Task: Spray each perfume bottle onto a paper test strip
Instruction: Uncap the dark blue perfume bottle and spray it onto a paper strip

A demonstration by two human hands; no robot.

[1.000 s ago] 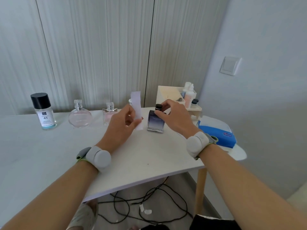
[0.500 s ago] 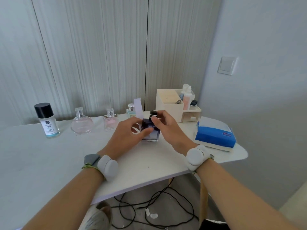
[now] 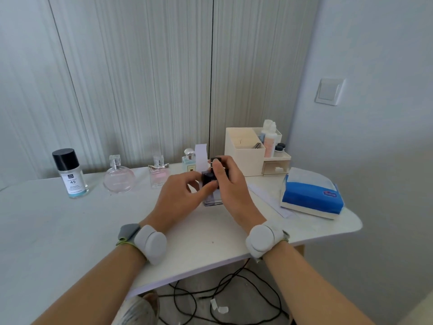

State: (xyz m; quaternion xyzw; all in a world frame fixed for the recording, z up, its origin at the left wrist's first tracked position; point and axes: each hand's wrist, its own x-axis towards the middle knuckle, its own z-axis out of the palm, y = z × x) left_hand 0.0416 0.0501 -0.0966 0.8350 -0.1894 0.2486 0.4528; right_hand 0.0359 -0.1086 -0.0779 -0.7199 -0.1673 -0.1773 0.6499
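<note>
A dark blue square perfume bottle stands on the white table at its centre. My right hand wraps round its right side, the fingers pinching its black cap. My left hand is close on the left, thumb against the bottle's front, and holds a white paper test strip that sticks up behind the fingers. Along the back stand a round pink bottle, a square pink bottle and a small pale blue bottle.
A clear bottle with a black cap stands at the back left. A cream organiser box holds small bottles at the back right. A blue tissue pack and loose paper strips lie on the right. Cables trail on the floor.
My left hand has moved right with the strip and now touches the dark bottle. My right hand has stayed on the bottle's cap, and the bottle stands slightly nearer to me.
</note>
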